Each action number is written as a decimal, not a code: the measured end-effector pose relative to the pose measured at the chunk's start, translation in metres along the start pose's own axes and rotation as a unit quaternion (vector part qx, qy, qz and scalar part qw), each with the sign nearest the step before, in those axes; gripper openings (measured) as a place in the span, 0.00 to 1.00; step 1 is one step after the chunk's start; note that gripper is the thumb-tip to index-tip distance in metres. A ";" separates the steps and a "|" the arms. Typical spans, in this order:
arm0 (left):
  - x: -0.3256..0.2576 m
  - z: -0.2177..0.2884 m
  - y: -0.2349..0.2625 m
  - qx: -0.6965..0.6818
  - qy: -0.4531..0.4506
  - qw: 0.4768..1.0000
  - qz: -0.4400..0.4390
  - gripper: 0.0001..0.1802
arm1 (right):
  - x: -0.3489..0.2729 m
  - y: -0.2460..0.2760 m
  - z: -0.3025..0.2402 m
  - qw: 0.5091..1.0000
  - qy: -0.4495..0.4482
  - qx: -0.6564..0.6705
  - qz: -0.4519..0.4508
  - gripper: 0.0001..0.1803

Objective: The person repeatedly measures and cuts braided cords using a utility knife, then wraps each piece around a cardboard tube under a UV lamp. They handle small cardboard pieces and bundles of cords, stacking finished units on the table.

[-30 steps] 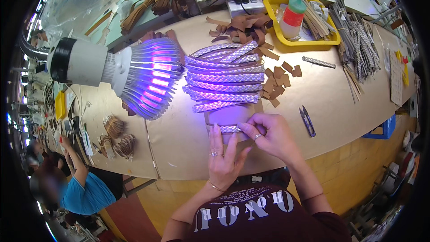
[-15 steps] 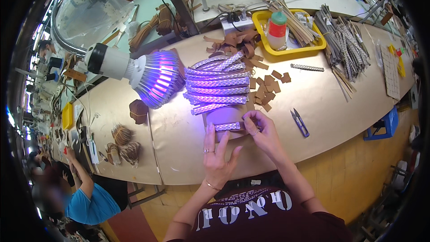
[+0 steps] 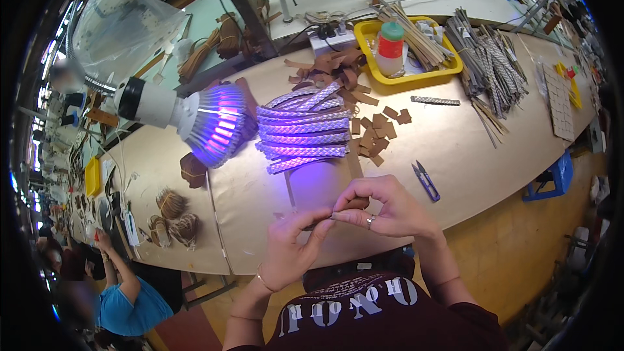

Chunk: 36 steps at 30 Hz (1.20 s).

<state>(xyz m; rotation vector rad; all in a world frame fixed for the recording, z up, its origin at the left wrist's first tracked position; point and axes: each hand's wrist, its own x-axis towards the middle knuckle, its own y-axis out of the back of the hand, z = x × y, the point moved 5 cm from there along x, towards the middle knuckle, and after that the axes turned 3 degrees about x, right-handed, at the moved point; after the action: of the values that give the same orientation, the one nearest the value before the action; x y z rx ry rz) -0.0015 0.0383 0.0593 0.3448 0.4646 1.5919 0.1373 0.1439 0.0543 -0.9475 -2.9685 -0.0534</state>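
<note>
My left hand (image 3: 290,246) and my right hand (image 3: 389,209) meet near the table's front edge, fingertips pinched together. Between them is a brown leather-like strip (image 3: 357,203), curled under my right fingers; most of it is covered by the fingers, and the braided part cannot be made out. Just beyond my hands lies a stack of silver-white braided straps (image 3: 304,135), tinted purple by a lamp (image 3: 214,123) on its left. Small brown leather-like squares (image 3: 374,138) are scattered to the right of the stack. Blue-handled thread snips (image 3: 426,182) rest to the right of my hands.
A yellow tray (image 3: 413,78) at the back holds a green-capped bottle (image 3: 390,49) and thin strips. Bundles of braided straps (image 3: 500,68) lie at the right. Brown bundles (image 3: 171,203) sit at the left. A co-worker in a blue top (image 3: 136,302) is at the lower left.
My left hand, earlier flat on a braided strip on the table, has drawn nearer and now pinches. My right hand came nearer too, and the strip is lifted between both hands.
</note>
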 end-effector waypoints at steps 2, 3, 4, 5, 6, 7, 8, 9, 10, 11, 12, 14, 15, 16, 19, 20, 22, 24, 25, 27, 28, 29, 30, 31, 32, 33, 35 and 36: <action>0.005 0.002 -0.005 -0.080 0.036 0.996 -0.009 0.12 | -0.004 0.007 -0.007 0.999 0.030 -0.042 0.001 0.11; 0.006 0.002 -0.008 -0.123 0.048 0.991 -0.012 0.11 | -0.008 0.015 -0.004 0.998 0.012 -0.045 0.049 0.14; 0.008 -0.003 -0.009 -0.163 0.084 0.983 0.000 0.12 | -0.015 0.024 0.001 0.994 -0.003 -0.046 0.098 0.17; 0.010 -0.007 -0.009 -0.206 0.113 0.972 0.010 0.12 | -0.024 0.034 0.008 0.989 -0.012 -0.053 0.139 0.19; 0.010 -0.014 -0.010 -0.243 0.157 0.957 0.024 0.13 | -0.035 0.047 0.018 0.964 -0.052 -0.141 0.219 0.22; 0.011 -0.015 -0.007 -0.257 0.148 0.954 0.034 0.13 | -0.048 0.060 0.029 0.925 -0.085 -0.234 0.287 0.25; 0.012 -0.019 -0.004 -0.265 0.150 0.951 0.047 0.13 | -0.061 0.070 0.038 0.875 -0.091 -0.328 0.346 0.27; 0.012 -0.022 0.000 -0.275 0.151 0.947 0.068 0.13 | -0.073 0.077 0.049 0.820 -0.119 -0.423 0.366 0.26; 0.013 -0.024 0.002 -0.284 0.150 0.944 0.074 0.13 | -0.085 0.080 0.058 0.757 -0.121 -0.517 0.381 0.25; 0.013 -0.025 0.004 -0.295 0.148 0.940 0.085 0.13 | -0.096 0.080 0.067 0.686 -0.122 -0.598 0.396 0.24; 0.013 -0.026 0.006 -0.305 0.149 0.935 0.098 0.13 | -0.104 0.078 0.079 0.699 -0.103 -0.592 0.388 0.22; 0.015 -0.028 0.005 -0.302 0.160 0.934 0.099 0.13 | -0.117 0.075 0.097 0.731 -0.071 -0.562 0.381 0.18; 0.016 -0.027 0.005 -0.305 0.160 0.933 0.104 0.13 | -0.118 0.075 0.105 0.748 -0.064 -0.540 0.380 0.15; 0.017 -0.028 0.004 -0.300 0.169 0.934 0.094 0.13 | -0.118 0.075 0.110 0.768 -0.059 -0.513 0.380 0.13; 0.022 -0.026 0.005 -0.299 0.152 0.938 0.085 0.12 | -0.106 0.075 0.115 0.821 -0.107 -0.376 0.416 0.09; 0.022 -0.025 0.006 -0.302 0.139 0.939 0.087 0.12 | -0.102 0.076 0.116 0.826 -0.178 -0.309 0.437 0.08; 0.022 -0.024 0.007 -0.310 0.133 0.937 0.089 0.12 | -0.082 0.059 0.103 0.891 -0.139 -0.113 0.418 0.07; 0.020 -0.025 0.006 -0.328 0.143 0.930 0.089 0.12 | -0.065 0.035 0.077 0.928 -0.109 -0.018 0.356 0.10; 0.018 -0.025 0.006 -0.321 0.141 0.932 0.095 0.12 | -0.057 0.021 0.061 0.949 -0.076 -0.027 0.305 0.12; 0.016 -0.022 0.005 -0.319 0.126 0.932 0.112 0.12 | -0.040 0.005 0.035 0.969 -0.029 -0.039 0.242 0.15; 0.016 -0.022 0.005 -0.331 0.119 0.929 0.114 0.11 | -0.033 0.002 0.027 0.972 -0.016 -0.041 0.229 0.16; 0.016 -0.021 0.005 -0.342 0.112 0.926 0.115 0.11 | -0.027 0.000 0.021 0.976 -0.004 -0.044 0.215 0.17; 0.017 -0.021 0.005 -0.360 0.108 0.919 0.117 0.11 | -0.022 -0.001 0.019 0.979 -0.024 -0.021 0.201 0.17; 0.017 -0.020 0.005 -0.361 0.102 0.919 0.116 0.11 | -0.019 -0.002 0.019 0.981 -0.045 0.002 0.188 0.18; 0.019 -0.020 0.005 -0.370 0.100 0.916 0.116 0.11 | -0.017 -0.003 0.019 0.981 -0.063 0.021 0.181 0.18; 0.020 -0.020 0.005 -0.379 0.097 0.913 0.115 0.11 | -0.016 -0.004 0.021 0.975 -0.092 0.061 0.191 0.16; 0.023 -0.023 0.004 -0.404 0.119 0.902 0.095 0.10 | -0.017 -0.006 0.025 0.956 -0.143 0.133 0.220 0.14; 0.024 -0.024 0.004 -0.423 0.120 0.894 0.087 0.10 | -0.016 -0.003 0.018 0.961 -0.087 0.104 0.240 0.14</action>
<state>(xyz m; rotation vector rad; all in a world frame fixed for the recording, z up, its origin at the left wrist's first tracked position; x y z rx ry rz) -0.0189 0.0600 0.0388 -0.4945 -0.1118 1.8597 0.1486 0.1330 0.0354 -1.6746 -2.7159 0.3605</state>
